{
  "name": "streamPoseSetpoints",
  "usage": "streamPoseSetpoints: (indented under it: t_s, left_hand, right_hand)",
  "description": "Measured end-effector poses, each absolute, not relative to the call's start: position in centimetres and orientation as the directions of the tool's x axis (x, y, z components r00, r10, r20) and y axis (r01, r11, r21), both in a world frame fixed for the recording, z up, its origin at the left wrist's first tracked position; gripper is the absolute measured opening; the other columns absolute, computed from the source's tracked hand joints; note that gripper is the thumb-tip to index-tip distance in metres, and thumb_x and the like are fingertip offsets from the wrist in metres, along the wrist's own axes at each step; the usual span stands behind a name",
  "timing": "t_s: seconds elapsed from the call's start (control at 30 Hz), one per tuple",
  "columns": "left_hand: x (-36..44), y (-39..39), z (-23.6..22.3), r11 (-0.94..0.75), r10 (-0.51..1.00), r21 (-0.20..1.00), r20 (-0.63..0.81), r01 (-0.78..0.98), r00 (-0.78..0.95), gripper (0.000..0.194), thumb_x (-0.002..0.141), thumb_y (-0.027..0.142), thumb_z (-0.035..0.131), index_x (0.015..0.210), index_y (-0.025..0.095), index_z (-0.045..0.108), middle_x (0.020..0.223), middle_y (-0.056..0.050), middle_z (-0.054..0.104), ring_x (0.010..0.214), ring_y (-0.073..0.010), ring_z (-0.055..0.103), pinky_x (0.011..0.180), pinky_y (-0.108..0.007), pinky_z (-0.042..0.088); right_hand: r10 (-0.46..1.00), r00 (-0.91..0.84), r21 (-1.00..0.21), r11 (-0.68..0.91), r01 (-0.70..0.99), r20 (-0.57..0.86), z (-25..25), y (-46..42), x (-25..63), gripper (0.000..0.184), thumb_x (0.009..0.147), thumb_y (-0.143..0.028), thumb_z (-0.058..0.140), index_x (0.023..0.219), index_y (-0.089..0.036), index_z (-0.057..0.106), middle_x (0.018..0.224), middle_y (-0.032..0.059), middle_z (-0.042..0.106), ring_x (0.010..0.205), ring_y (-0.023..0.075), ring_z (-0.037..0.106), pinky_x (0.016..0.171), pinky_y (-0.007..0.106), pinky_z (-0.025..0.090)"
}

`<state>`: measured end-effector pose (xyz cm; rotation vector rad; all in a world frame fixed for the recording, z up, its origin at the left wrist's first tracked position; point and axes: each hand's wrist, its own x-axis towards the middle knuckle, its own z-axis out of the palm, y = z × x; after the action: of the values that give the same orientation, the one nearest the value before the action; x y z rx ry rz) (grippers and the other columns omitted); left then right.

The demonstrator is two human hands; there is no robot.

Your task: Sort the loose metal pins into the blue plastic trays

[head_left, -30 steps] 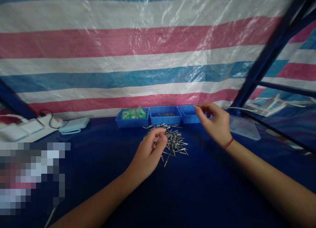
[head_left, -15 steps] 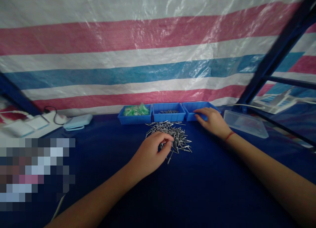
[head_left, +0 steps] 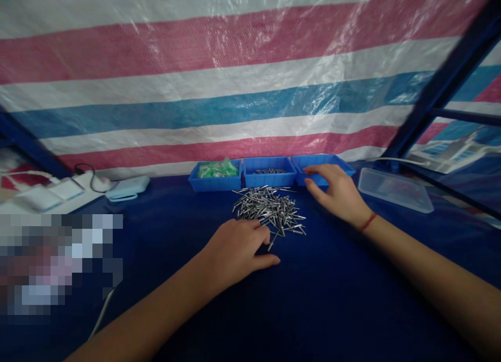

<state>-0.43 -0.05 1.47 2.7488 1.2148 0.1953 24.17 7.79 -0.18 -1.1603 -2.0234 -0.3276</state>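
A pile of small metal rivets (head_left: 270, 210) lies on the dark blue cloth (head_left: 313, 299) in front of three blue trays. My left hand (head_left: 238, 247) rests on the cloth at the pile's near left edge, fingers curled under and thumb stretched out; what it holds, if anything, is hidden. My right hand (head_left: 336, 192) reaches to the right tray (head_left: 340, 162), fingers apart, fingertips at its front rim, holding nothing. A red string circles that wrist. The middle tray (head_left: 270, 181) holds a few rivets. The left tray (head_left: 214, 183) holds green plastic pieces (head_left: 217, 168).
A clear plastic box (head_left: 395, 189) lies right of the trays. A light blue device (head_left: 127, 187), a cable and white blocks (head_left: 39, 197) sit at the far left. A striped tarpaulin (head_left: 235, 90) hangs behind, and a blue metal frame (head_left: 434, 101) slants at the right.
My left hand has come back off the pile and dropped onto the cloth. My right hand sank from above the right tray to its front rim, fingers spreading. The view tilted down a little.
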Motion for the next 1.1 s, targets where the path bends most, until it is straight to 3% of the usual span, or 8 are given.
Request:
streamPoseSetpoints:
  t_s: [0.13, 0.3, 0.37, 0.47, 0.6, 0.77, 1.0, 1.1]
  left_hand:
    - [0.3, -0.3, 1.3, -0.667, 0.745, 0.088, 0.058, 0.740, 0.664, 0.017, 0.086, 0.029, 0.052, 0.082, 0.016, 0.061, 0.080, -0.003, 0.064, 0.070, -0.0182, 0.061, 0.062, -0.029, 0.044]
    - [0.3, 0.0, 1.0, -0.647, 0.762, 0.062, 0.088, 0.760, 0.641, 0.020, 0.090, 0.021, 0.043, 0.083, 0.014, 0.060, 0.083, -0.006, 0.063, 0.074, -0.0205, 0.061, 0.066, -0.033, 0.046]
    - [0.2, 0.2, 1.0, -0.604, 0.796, 0.165, 0.170, 0.780, 0.581, 0.021, 0.092, 0.022, 0.040, 0.086, 0.015, 0.058, 0.085, -0.006, 0.062, 0.077, -0.0197, 0.060, 0.068, -0.033, 0.046]
    - [0.3, 0.5, 1.1, -0.514, 0.857, 0.439, 0.300, 0.737, 0.419, 0.018, 0.092, 0.024, 0.039, 0.087, 0.016, 0.055, 0.083, -0.003, 0.060, 0.075, -0.0158, 0.057, 0.069, -0.029, 0.044]
    - [0.8, 0.3, 1.0, -0.440, 0.897, 0.673, 0.305, 0.594, 0.319, 0.019, 0.093, 0.027, 0.039, 0.085, 0.017, 0.053, 0.076, 0.000, 0.057, 0.070, -0.0132, 0.054, 0.066, -0.026, 0.042]
    - [1.3, -0.3, 0.8, -0.423, 0.898, 0.748, 0.271, 0.512, 0.345, 0.018, 0.092, 0.028, 0.040, 0.085, 0.017, 0.053, 0.078, -0.001, 0.057, 0.069, -0.0130, 0.053, 0.066, -0.026, 0.042]
    - [1.5, -0.3, 0.8, -0.385, 0.903, 0.818, 0.238, 0.427, 0.358, 0.022, 0.090, 0.034, 0.044, 0.099, 0.018, 0.056, 0.083, -0.001, 0.061, 0.069, -0.0129, 0.055, 0.060, -0.025, 0.043]
    - [1.5, -0.3, 0.7, -0.391, 0.901, 0.824, 0.252, 0.411, 0.352, 0.021, 0.090, 0.034, 0.044, 0.097, 0.018, 0.056, 0.079, 0.000, 0.061, 0.067, -0.0125, 0.055, 0.061, -0.025, 0.043]
  right_hand:
    - [0.622, -0.346, -0.183, 0.628, 0.756, 0.703, 0.4, 6.0, 22.6, 0.020, 0.084, -0.024, 0.050, 0.098, -0.015, 0.062, 0.094, 0.0090, 0.067, 0.090, 0.0238, 0.059, 0.084, 0.041, 0.044]
    - [0.630, -0.380, -0.257, 0.686, 0.681, 0.677, 0.6, 4.8, 21.2, 0.014, 0.083, -0.020, 0.051, 0.088, -0.017, 0.064, 0.087, 0.0060, 0.069, 0.086, 0.0212, 0.060, 0.081, 0.039, 0.045]
    - [0.667, -0.342, -0.344, 0.675, 0.652, 0.662, 0.5, 4.3, 20.7, 0.014, 0.082, -0.018, 0.051, 0.084, -0.017, 0.064, 0.084, 0.0049, 0.068, 0.081, 0.0196, 0.061, 0.077, 0.037, 0.046]
    - [0.760, -0.246, -0.540, 0.614, 0.576, 0.601, 0.5, 3.4, 19.9, 0.014, 0.081, -0.020, 0.052, 0.085, -0.018, 0.064, 0.082, 0.0041, 0.067, 0.072, 0.0168, 0.060, 0.068, 0.033, 0.047]
    - [0.847, -0.233, -0.756, 0.531, 0.382, 0.477, 0.8, 1.8, 18.6, 0.015, 0.081, -0.028, 0.056, 0.088, -0.018, 0.064, 0.080, 0.0028, 0.065, 0.066, 0.0145, 0.057, 0.061, 0.029, 0.046]
    - [0.874, -0.219, -0.851, 0.478, 0.219, 0.434, 0.9, 0.8, 17.8, 0.015, 0.081, -0.033, 0.059, 0.083, -0.019, 0.064, 0.074, 0.0009, 0.062, 0.064, 0.0127, 0.055, 0.058, 0.027, 0.044]
    - [0.869, -0.249, -0.858, 0.477, 0.190, 0.428, 1.0, 0.6, 18.0, 0.015, 0.082, -0.033, 0.058, 0.082, -0.020, 0.065, 0.074, 0.0012, 0.062, 0.064, 0.0133, 0.055, 0.057, 0.028, 0.045]
    - [0.854, -0.253, -0.841, 0.505, 0.194, 0.454, 1.1, 0.5, 18.0, 0.013, 0.081, -0.031, 0.059, 0.081, -0.020, 0.065, 0.074, 0.0015, 0.062, 0.064, 0.0136, 0.056, 0.057, 0.028, 0.045]
